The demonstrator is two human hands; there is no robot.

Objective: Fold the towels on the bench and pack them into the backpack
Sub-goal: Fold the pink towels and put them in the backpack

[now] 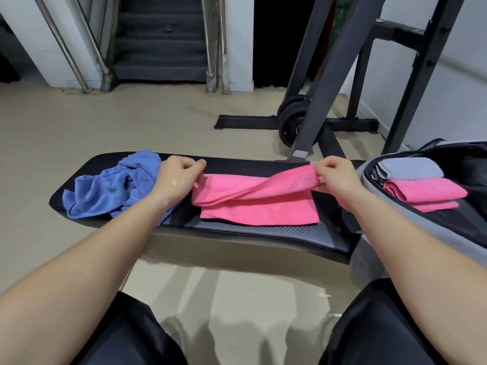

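Nearest are the person's knees in dark shorts, with both bare forearms reaching out over the pale floor (79, 122) to the black bench (263, 233). A pink towel (258, 206) lies across the middle of the bench, reaching almost to its near edge, its far layer lifted and twisted into a ridge. The left hand (179, 177) pinches the towel's left end, fingers closed on the cloth. The right hand (334, 177) is clamped on the raised right end, holding it above the bench. A crumpled blue towel (110, 188) sits heaped at the left end of the bench, partly under the left wrist. At the right end the grey backpack (390, 222) lies open; inside are a folded pink towel (424, 192) and, just beyond it, a folded grey towel (411, 168). Farther off stand a dark rack (329, 83) with weight plates (290, 119) at its foot, and stairs (160, 43).
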